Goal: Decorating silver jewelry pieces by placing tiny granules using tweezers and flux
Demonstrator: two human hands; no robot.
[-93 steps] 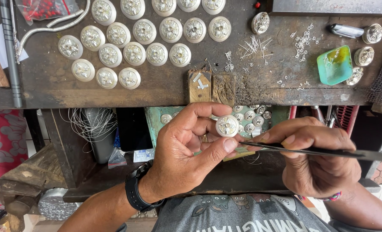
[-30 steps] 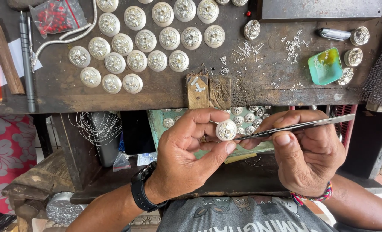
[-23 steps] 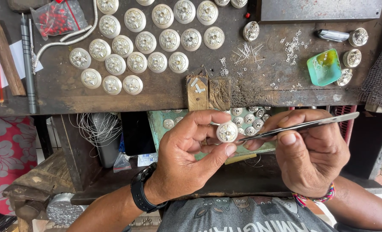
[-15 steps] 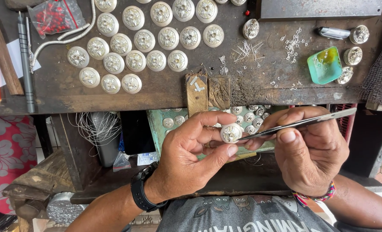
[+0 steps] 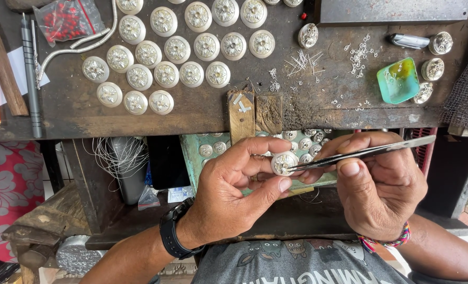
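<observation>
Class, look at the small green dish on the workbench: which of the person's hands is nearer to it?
Right. The right hand, holding tweezers, sits almost directly below the green dish. The left hand, pinching a round silver piece, is farther off to the dish's lower left.

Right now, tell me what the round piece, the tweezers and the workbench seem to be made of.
Round piece in the left hand: silvery embossed metal, bright with raised floral relief; possibly silver, cannot confirm.
Tweezers in the right hand: thin grey steel-like metal, dull sheen.
Workbench: dark worn wood, scratched, with grain showing.
</observation>
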